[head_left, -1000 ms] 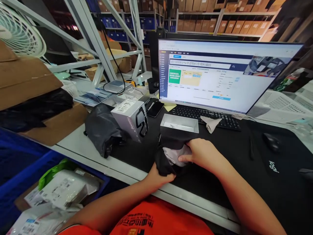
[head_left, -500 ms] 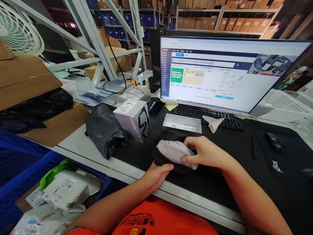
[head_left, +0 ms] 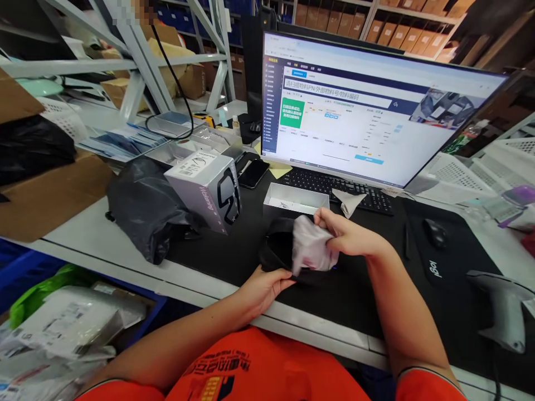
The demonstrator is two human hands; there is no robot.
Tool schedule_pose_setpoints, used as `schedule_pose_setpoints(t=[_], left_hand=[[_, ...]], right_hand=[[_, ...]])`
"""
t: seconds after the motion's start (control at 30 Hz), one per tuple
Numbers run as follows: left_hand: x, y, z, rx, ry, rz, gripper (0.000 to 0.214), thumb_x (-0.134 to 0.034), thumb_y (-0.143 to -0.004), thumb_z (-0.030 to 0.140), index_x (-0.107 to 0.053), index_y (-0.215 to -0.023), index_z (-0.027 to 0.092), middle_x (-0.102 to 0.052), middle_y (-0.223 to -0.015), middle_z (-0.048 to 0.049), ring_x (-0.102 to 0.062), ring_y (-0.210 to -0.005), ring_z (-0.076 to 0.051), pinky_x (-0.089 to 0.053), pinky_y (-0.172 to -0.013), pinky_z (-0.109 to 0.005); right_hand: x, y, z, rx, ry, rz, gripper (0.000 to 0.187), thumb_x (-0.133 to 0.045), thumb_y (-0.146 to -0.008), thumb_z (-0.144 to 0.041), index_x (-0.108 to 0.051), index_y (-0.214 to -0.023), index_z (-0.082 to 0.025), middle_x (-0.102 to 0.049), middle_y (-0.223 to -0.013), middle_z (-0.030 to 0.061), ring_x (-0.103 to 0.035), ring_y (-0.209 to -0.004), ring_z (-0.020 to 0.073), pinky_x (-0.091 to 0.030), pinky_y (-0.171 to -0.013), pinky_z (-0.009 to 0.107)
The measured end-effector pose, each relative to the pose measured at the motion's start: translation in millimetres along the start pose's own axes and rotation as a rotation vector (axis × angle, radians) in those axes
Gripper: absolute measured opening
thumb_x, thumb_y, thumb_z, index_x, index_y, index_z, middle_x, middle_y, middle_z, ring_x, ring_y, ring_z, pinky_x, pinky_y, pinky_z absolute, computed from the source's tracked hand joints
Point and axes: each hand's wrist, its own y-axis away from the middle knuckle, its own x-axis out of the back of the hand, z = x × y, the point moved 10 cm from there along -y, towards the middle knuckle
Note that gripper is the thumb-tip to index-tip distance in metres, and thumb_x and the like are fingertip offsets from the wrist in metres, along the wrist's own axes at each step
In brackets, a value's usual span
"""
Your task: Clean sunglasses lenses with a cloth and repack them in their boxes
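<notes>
My left hand [head_left: 267, 289] grips the near edge of a black case [head_left: 271, 245], whose dark opening shows. A soft white pouch [head_left: 314, 245], blurred by motion, is pinched in my right hand [head_left: 345, 231] at the case's right side. I cannot tell what, if anything, the pouch contains. Just behind them lies a shallow open white box [head_left: 296, 195]. Left of the case stands a grey-and-pink printed box [head_left: 207, 189] with a black device pictured on its side, beside a crumpled dark plastic bag [head_left: 146, 206].
A monitor [head_left: 368, 111] stands at the back, with a keyboard [head_left: 343, 189] and a folded grey cloth [head_left: 349, 203] before it. A phone [head_left: 254, 174] lies near the printed box. On the right are a mouse [head_left: 434, 233] and a handheld scanner [head_left: 499, 312]. Wrapped parcels [head_left: 71, 317] fill a blue crate.
My right hand has lifted the white pouch out of the black case's opening, leaving its dark inside showing. The whole view has shifted a little to the right and down.
</notes>
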Motion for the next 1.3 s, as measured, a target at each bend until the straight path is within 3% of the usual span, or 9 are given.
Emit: schedule_pose_setpoints(t=[0.13,0.33,0.47,0.67,0.77,0.9,1.07,1.13,1.3], left_hand=[[8.4,1,2,0.031,0.004,0.089,0.054,-0.071,-0.074,-0.009,-0.067,-0.122,0.015,-0.078,-0.092,-0.0068,-0.076,-0.082,-0.018,-0.064,-0.089,-0.036],[5.8,0,11,0.048,-0.001,0.086,0.027,-0.065,-0.082,-0.008,-0.068,-0.105,0.005,-0.078,-0.091,-0.0127,-0.078,-0.089,-0.022,-0.064,-0.09,-0.031],[7.8,4,-4,0.173,-0.076,0.098,0.008,-0.065,-0.091,0.007,-0.065,-0.096,0.001,-0.077,-0.088,-0.0172,-0.078,-0.088,-0.023,-0.063,-0.088,-0.029],[-19.3,40,-22,0.395,-0.541,-0.406,0.026,-0.067,-0.09,0.034,-0.063,-0.104,0.012,-0.078,-0.093,-0.0126,-0.077,-0.08,-0.021,-0.062,-0.073,-0.031],[-55.1,58,31,-0.153,-0.963,-0.673,0.018,-0.066,-0.088,0.03,-0.068,-0.099,0.016,-0.078,-0.095,-0.0102,-0.074,-0.083,-0.02,-0.06,-0.08,-0.035],[-91.3,89,97,-1.21,-1.584,-0.449,0.026,-0.059,-0.093,0.028,-0.069,-0.114,0.017,-0.072,-0.122,-0.0134,-0.065,-0.115,-0.029,-0.052,-0.101,-0.048],[-81.4,46,50,-1.286,-2.206,-0.469,0.036,-0.074,-0.084,0.037,-0.067,-0.107,0.01,-0.072,-0.09,-0.0088,-0.068,-0.088,-0.024,-0.044,-0.114,-0.05],[-76.4,40,35,-1.366,-2.259,-0.547,0.008,-0.069,-0.085,0.018,-0.066,-0.092,0.014,-0.067,-0.076,-0.0026,-0.066,-0.077,-0.019,-0.039,-0.119,-0.046],[-76.9,48,39,-1.411,-2.126,-0.604,0.009,-0.058,-0.09,0.009,-0.062,-0.09,0.017,-0.067,-0.079,-0.0007,-0.064,-0.078,-0.017,-0.041,-0.118,-0.043]], right_hand=[[16,2,-6,0.074,-0.128,0.0,0.045,-0.066,-0.057,-0.009,-0.053,-0.099,-0.022,-0.062,-0.086,-0.0017,-0.061,-0.077,0.0179,-0.05,-0.063,0.026],[74,10,-1,0.221,-0.461,0.511,0.043,-0.077,-0.068,-0.064,-0.06,-0.087,-0.029,-0.071,-0.081,0.0033,-0.07,-0.086,0.0296,-0.06,-0.079,0.05],[98,33,-10,0.458,-0.71,0.707,0.032,-0.069,-0.077,-0.057,-0.068,-0.091,-0.028,-0.075,-0.094,0.0038,-0.07,-0.101,0.0284,-0.056,-0.097,0.052],[137,88,-24,0.601,-0.602,1.048,0.022,-0.062,-0.082,-0.038,-0.071,-0.099,-0.027,-0.073,-0.104,0.0059,-0.069,-0.11,0.0284,-0.055,-0.096,0.049],[150,109,-25,0.531,-0.479,1.192,0.019,-0.059,-0.085,-0.043,-0.07,-0.092,-0.029,-0.071,-0.102,0.0058,-0.069,-0.104,0.0262,-0.057,-0.088,0.046],[150,131,-44,0.522,-0.215,1.267,0.02,-0.075,-0.081,-0.034,-0.073,-0.1,-0.025,-0.071,-0.104,0.0059,-0.068,-0.098,0.0228,-0.053,-0.089,0.04],[132,130,-59,0.292,0.18,1.202,0.041,-0.084,-0.072,-0.031,-0.072,-0.111,-0.024,-0.072,-0.095,0.0051,-0.063,-0.076,0.0201,-0.049,-0.068,0.033],[127,120,-56,0.183,0.296,1.12,0.046,-0.082,-0.072,-0.032,-0.07,-0.116,-0.025,-0.073,-0.096,0.0037,-0.063,-0.076,0.0205,-0.048,-0.066,0.033],[122,101,-48,0.083,0.456,0.994,0.034,-0.075,-0.079,-0.033,-0.072,-0.111,-0.024,-0.075,-0.097,0.0028,-0.069,-0.084,0.0228,-0.051,-0.075,0.035]])
